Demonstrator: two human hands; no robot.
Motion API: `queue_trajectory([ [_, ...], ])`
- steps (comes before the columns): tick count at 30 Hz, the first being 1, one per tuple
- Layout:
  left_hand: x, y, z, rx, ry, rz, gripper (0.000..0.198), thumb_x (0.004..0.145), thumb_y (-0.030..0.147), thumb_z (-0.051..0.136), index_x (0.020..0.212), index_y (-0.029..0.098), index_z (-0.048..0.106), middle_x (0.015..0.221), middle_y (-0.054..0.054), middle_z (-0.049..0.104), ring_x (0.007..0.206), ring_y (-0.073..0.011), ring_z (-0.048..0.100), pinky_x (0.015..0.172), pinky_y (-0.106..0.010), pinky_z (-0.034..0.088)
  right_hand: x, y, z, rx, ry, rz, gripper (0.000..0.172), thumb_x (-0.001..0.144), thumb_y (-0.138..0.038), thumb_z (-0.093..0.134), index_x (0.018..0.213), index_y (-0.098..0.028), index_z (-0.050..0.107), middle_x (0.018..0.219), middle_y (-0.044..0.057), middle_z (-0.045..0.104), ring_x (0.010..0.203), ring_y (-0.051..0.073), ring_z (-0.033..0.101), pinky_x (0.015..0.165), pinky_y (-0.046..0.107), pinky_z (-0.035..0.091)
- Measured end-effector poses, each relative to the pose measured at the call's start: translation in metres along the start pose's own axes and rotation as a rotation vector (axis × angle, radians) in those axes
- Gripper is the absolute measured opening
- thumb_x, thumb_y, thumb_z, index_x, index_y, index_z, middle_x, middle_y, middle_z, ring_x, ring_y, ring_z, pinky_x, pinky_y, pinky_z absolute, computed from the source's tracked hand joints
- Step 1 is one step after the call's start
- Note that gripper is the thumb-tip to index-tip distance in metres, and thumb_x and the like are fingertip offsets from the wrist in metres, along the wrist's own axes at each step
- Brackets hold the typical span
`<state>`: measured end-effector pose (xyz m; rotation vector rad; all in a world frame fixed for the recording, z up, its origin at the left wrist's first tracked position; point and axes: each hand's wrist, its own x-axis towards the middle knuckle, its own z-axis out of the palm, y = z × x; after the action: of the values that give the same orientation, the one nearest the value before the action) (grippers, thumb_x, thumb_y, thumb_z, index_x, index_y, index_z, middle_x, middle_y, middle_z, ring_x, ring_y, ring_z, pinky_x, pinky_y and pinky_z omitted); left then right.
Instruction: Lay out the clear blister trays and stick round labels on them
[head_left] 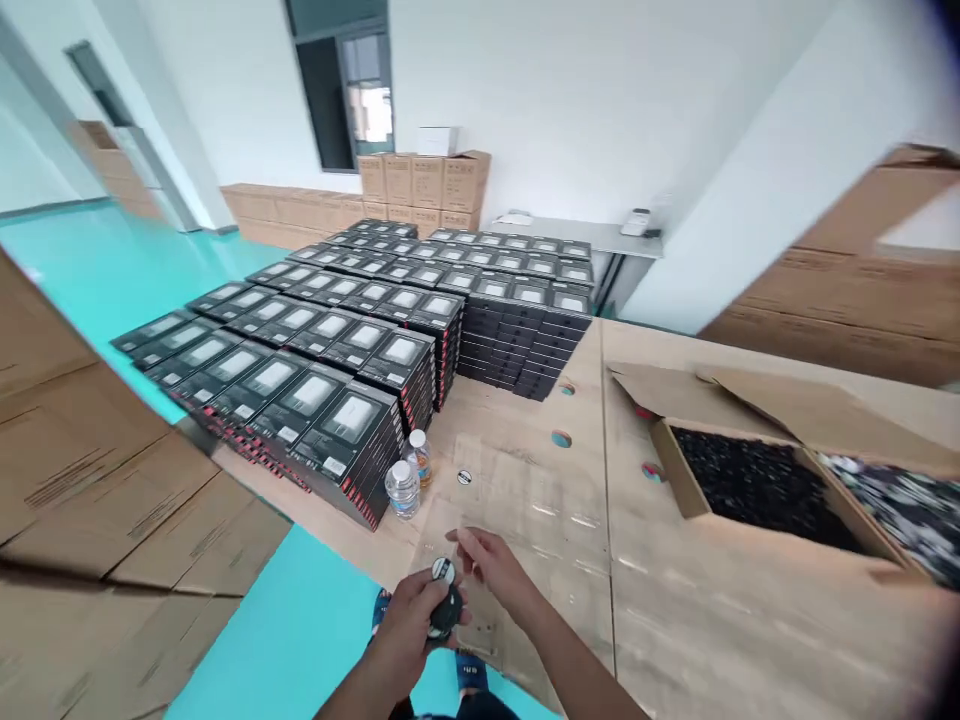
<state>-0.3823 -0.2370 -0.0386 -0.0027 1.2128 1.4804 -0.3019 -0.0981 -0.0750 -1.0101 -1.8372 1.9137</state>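
Note:
My left hand (409,630) is closed around a small black device with a round white top (444,596), held low at the front edge of a flattened cardboard sheet (525,480). Just right of it, my right hand (491,568) has its fingers bent and pinched toward the device's white top, and I cannot see anything between them. A small round white sticker (464,477) lies on the cardboard a little beyond my hands.
Two clear water bottles (405,487) stand beside long stacks of black retail boxes (330,350). An open carton (757,480) full of small dark items sits at right. Brown cartons (424,185) line the far wall, flattened cardboard (97,480) lies at left, teal floor (300,620) below.

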Motion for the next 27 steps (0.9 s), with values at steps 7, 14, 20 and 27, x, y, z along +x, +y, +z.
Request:
queue_trajectory([
  [7,0.038,0.051,0.005,0.280,-0.346,-0.113,0.036,0.065,0.040,0.078,0.088,0.013,0.071,0.079,-0.008,0.071,0.065,-0.0178,0.066,0.044,-0.022,0.040,-0.019,-0.034,0.021,0.268,0.394,0.071,0.038,0.069,-0.051,0.073,0.059,-0.016,0.061,0.047,-0.006,0.046,0.041,0.007,0.037,0.041,0.020,0.024],
  [14,0.052,0.048,-0.011,0.221,-0.397,-0.251,0.034,0.066,0.042,0.080,0.084,0.015,0.070,0.077,-0.005,0.068,0.065,-0.0141,0.062,0.048,-0.021,0.041,0.014,-0.002,-0.015,0.432,0.611,0.173,0.042,0.066,-0.056,0.069,0.063,-0.019,0.050,0.046,-0.011,0.039,0.039,0.004,0.028,0.040,0.019,0.017],
  [20,0.069,0.034,-0.006,0.253,-0.369,-0.219,0.040,0.063,0.050,0.080,0.079,0.016,0.068,0.069,-0.004,0.067,0.062,-0.0135,0.059,0.046,-0.019,0.037,0.005,0.013,-0.018,0.373,0.433,0.280,0.041,0.066,-0.053,0.074,0.065,-0.015,0.058,0.051,-0.003,0.054,0.039,0.007,0.041,0.037,0.020,0.022],
  [27,0.084,0.016,0.024,0.300,-0.345,-0.173,0.048,0.066,0.060,0.073,0.078,0.013,0.071,0.060,-0.002,0.063,0.051,-0.0113,0.050,0.044,-0.022,0.037,-0.030,0.000,-0.003,0.183,0.168,-0.080,0.036,0.070,-0.045,0.076,0.092,-0.017,0.073,0.081,0.003,0.070,0.078,0.018,0.061,0.068,0.030,0.049],
])
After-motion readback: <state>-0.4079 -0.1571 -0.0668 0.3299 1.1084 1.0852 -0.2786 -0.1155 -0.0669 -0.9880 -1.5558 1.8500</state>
